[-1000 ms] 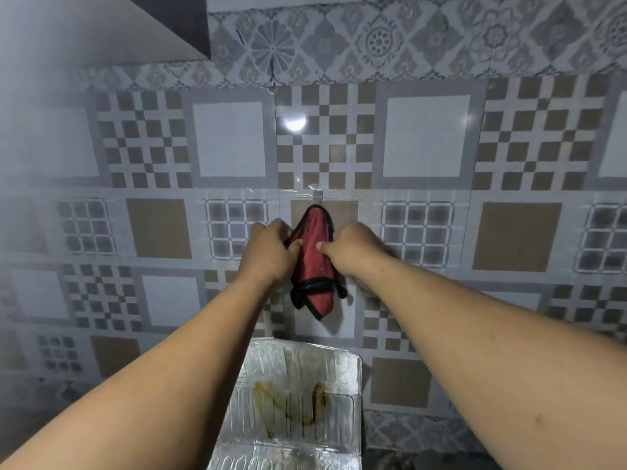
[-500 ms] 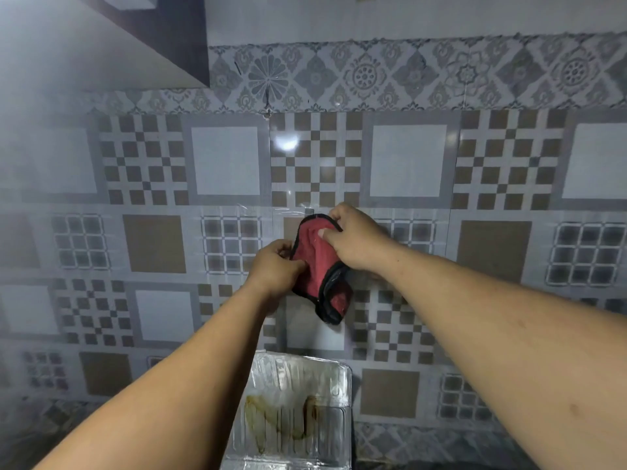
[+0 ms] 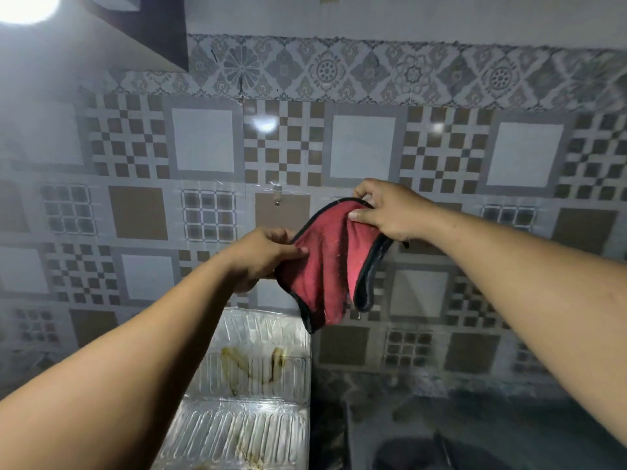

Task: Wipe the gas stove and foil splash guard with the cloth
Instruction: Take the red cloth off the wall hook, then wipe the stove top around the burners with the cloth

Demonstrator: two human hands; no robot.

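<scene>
Holding the cloth (image 3: 325,262) at mid-frame, both hands pinch its black-trimmed edge. The left hand (image 3: 261,257) grips the lower left edge; the right hand (image 3: 390,210) grips the upper right corner, higher in the frame. The red cloth sags between them before the tiled wall (image 3: 363,144). The stained foil guard (image 3: 258,368) stands at lower centre.

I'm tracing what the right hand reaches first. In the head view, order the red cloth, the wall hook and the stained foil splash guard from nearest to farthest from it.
From the right hand:
1. Red cloth, pinched in its fingers, also held by the left hand.
2. Wall hook, to its left on the tiles.
3. Foil splash guard, well below, lower centre.
</scene>
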